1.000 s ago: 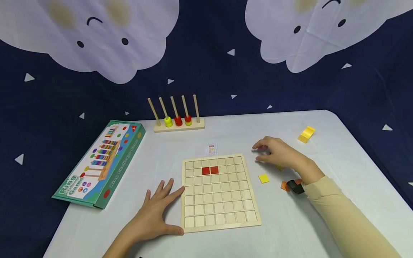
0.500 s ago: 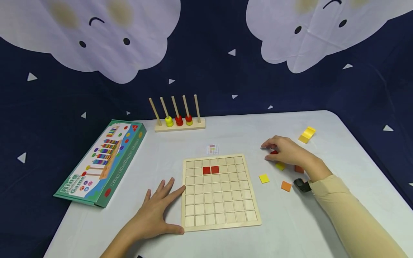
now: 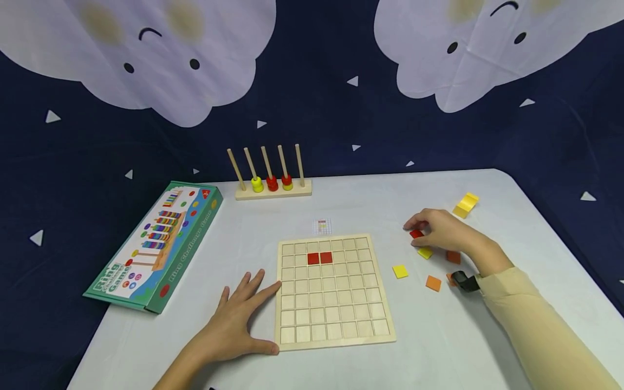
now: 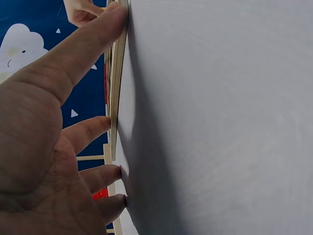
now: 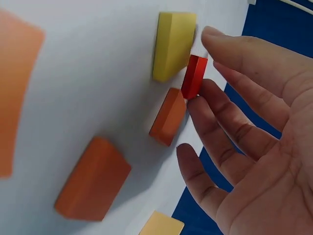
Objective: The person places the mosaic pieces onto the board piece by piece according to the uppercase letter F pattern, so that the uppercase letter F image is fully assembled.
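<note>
A wooden grid board (image 3: 336, 342) lies mid-table, with two red square tiles (image 3: 313, 259) side by side in its upper rows. My left hand (image 3: 235, 325) is spread flat, thumb and index fingertips touching the board's left edge. To the right of the board, my right hand (image 3: 441, 230) curves loosely around a loose red tile (image 3: 416, 234). In the right wrist view the thumb stands apart from this red tile (image 5: 194, 76), with fingertips close to its other side. Near that hand lie yellow tiles (image 3: 400, 271) and several orange ones (image 3: 433, 283), one partly hidden by the wrist camera.
A small printed pattern card (image 3: 322, 226) lies beyond the board. Behind it stands a peg rack (image 3: 273, 196) with yellow and red rings. The green game box (image 3: 156, 246) is at the left; a bent yellow piece (image 3: 466, 205) sits at the back right.
My right hand has moved to the right, and the loose red tile now shows between its thumb and fingers. My left hand has stayed at the board's edge.
</note>
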The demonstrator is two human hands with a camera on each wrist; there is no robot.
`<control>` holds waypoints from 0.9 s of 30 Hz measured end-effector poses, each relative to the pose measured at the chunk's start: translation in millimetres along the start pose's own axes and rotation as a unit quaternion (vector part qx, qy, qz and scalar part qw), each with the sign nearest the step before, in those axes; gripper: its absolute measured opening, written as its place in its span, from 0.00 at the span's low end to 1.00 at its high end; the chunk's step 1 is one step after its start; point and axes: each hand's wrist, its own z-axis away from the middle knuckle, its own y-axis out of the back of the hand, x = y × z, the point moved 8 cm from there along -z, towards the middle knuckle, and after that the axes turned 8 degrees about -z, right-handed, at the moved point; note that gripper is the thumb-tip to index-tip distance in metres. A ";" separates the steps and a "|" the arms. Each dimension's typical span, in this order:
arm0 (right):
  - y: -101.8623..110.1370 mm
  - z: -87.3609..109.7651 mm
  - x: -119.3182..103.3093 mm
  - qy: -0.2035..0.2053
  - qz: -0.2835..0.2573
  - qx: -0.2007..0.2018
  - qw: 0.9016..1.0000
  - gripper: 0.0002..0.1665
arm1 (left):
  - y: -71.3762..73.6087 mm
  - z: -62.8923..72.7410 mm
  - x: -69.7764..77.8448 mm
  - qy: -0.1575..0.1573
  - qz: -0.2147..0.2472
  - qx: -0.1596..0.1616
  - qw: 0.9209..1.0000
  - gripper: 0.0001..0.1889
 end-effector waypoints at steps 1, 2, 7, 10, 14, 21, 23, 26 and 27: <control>0.4 1.2 1.6 -0.004 -0.001 -0.003 1.000 0.22 | -0.3 -0.1 -0.2 -0.001 0.001 0.000 1.000 0.62; 1.0 2.4 2.7 -0.007 0.000 -0.004 1.000 0.21 | -0.9 -0.3 -0.4 -0.001 0.004 0.000 1.000 0.62; 4.2 6.0 9.1 -0.015 0.003 -0.003 1.000 0.20 | -3.2 -1.2 -1.4 0.002 0.022 -0.005 1.000 0.63; 5.4 6.3 11.9 -0.014 0.005 0.000 1.000 0.20 | -2.6 -1.6 -2.1 0.003 0.036 -0.007 0.999 0.63; 7.2 6.4 14.9 -0.022 0.003 0.002 1.000 0.20 | -1.5 -2.4 -3.4 0.003 0.065 -0.003 0.998 0.62; 8.9 5.5 16.9 -0.028 0.010 0.011 0.999 0.19 | 1.8 -5.3 -4.1 0.026 0.069 -0.002 0.997 0.64; 8.7 4.7 17.0 -0.029 0.011 0.012 0.999 0.18 | 5.1 -7.1 -3.9 0.030 0.068 0.002 0.997 0.65; 8.4 4.0 16.8 -0.034 0.013 0.013 0.999 0.17 | 9.7 -10.9 -3.8 0.025 0.075 0.008 0.997 0.63; 8.3 3.7 17.2 -0.035 0.015 0.013 0.999 0.17 | 10.7 -12.2 -3.9 0.021 0.079 0.009 0.997 0.62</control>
